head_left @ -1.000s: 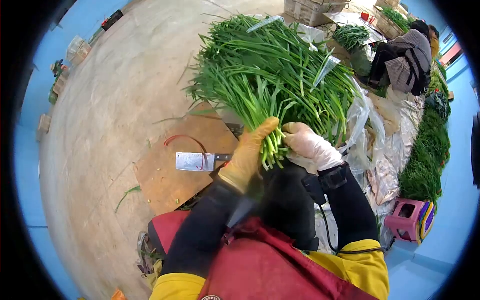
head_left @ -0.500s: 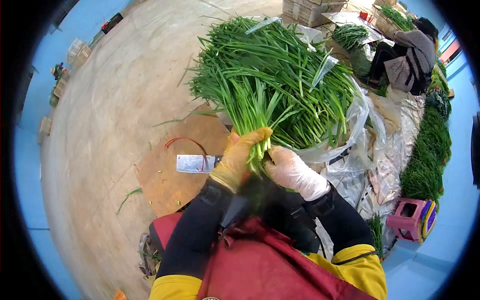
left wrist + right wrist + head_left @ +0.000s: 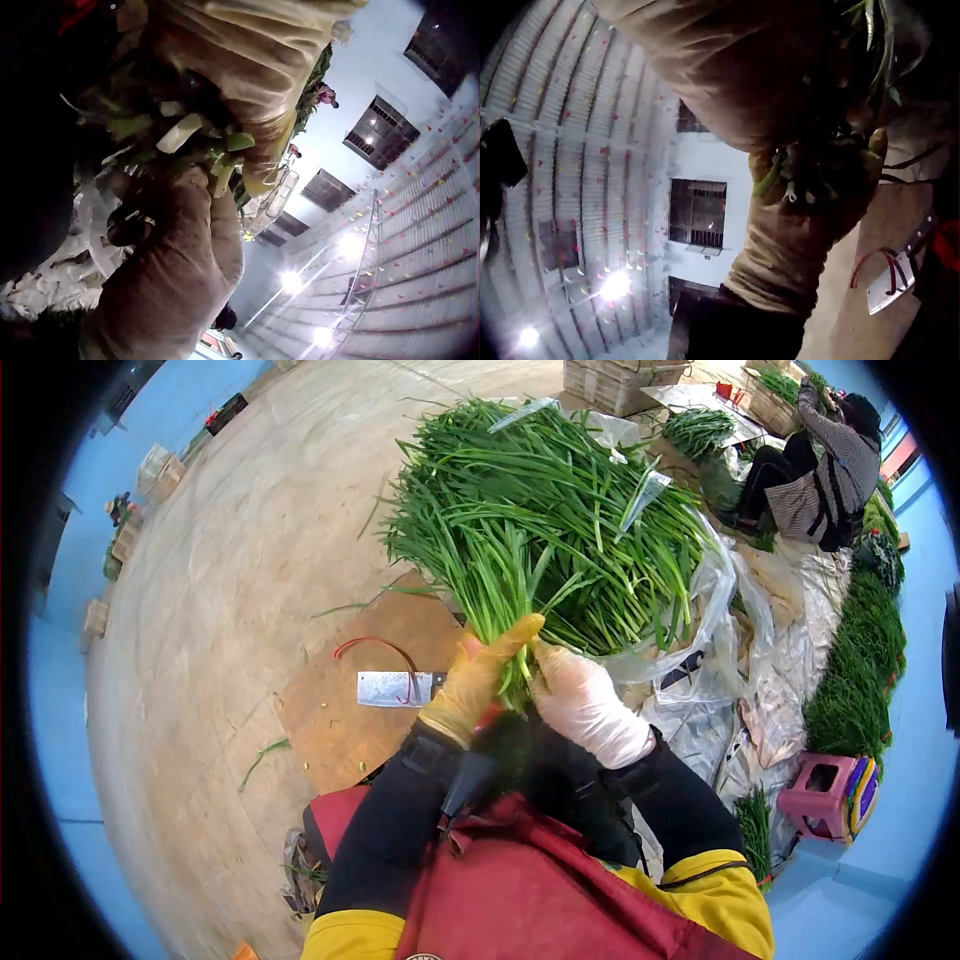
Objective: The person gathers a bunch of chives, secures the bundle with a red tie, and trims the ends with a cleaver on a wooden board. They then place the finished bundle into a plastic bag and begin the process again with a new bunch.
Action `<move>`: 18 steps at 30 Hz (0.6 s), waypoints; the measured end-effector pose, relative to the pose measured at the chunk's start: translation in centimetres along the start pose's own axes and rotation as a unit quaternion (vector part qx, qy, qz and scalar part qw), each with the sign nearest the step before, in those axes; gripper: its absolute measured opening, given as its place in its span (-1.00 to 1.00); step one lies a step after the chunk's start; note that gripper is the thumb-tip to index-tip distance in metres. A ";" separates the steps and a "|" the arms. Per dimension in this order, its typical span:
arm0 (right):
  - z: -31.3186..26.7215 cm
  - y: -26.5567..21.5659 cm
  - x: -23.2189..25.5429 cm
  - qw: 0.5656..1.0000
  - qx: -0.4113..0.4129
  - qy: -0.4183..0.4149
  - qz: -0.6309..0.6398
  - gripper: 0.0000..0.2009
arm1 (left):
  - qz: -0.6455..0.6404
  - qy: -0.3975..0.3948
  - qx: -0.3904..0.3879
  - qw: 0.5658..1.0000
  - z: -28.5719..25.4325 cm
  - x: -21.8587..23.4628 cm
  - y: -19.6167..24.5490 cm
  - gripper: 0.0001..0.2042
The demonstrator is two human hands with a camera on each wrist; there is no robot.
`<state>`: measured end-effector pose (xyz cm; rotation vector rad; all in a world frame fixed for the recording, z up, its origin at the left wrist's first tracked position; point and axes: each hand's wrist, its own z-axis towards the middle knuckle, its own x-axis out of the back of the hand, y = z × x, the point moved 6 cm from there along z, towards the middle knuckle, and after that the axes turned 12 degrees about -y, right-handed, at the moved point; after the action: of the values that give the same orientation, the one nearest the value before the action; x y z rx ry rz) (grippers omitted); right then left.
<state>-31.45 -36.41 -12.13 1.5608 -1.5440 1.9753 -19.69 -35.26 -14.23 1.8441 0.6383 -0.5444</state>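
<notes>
My left hand (image 3: pixel 465 685), in a yellow glove, grips a bunch of green chives (image 3: pixel 497 585) near its pale stem ends. The leaves fan out away from me over a big heap of chives (image 3: pixel 570 510). My right hand (image 3: pixel 588 705), in a white glove, is at the right side of the same stems, thumb and fingers pinching some of them. In the left wrist view the pale cut ends (image 3: pixel 180 133) poke out between the two gloves. The right wrist view shows the yellow glove (image 3: pixel 780 255) wrapped below the stems, partly in shadow.
A cleaver (image 3: pixel 393 688) lies on a brown board (image 3: pixel 325 725) at left, with a red strip (image 3: pixel 375 643) across it. Clear plastic (image 3: pixel 722 620) surrounds the heap's right side. Further right are a pink stool (image 3: pixel 818 797), a row of greens (image 3: pixel 855 670) and a seated person (image 3: pixel 825 485).
Both hands have moved left and slightly nearer my body with the bunch. My right hand's fingers have shifted down along the stems. In the background, the seated person has raised an arm.
</notes>
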 end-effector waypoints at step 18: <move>2.7 7.2 -0.8 0.898 -0.078 -0.156 0.404 -0.68 | 0.121 -0.025 0.021 0.992 -0.5 2.4 2.6 -0.67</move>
<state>-34.35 -41.37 -17.35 1.3240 -2.7553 1.8930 -16.18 -35.17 -13.77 1.9086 0.3640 -0.4436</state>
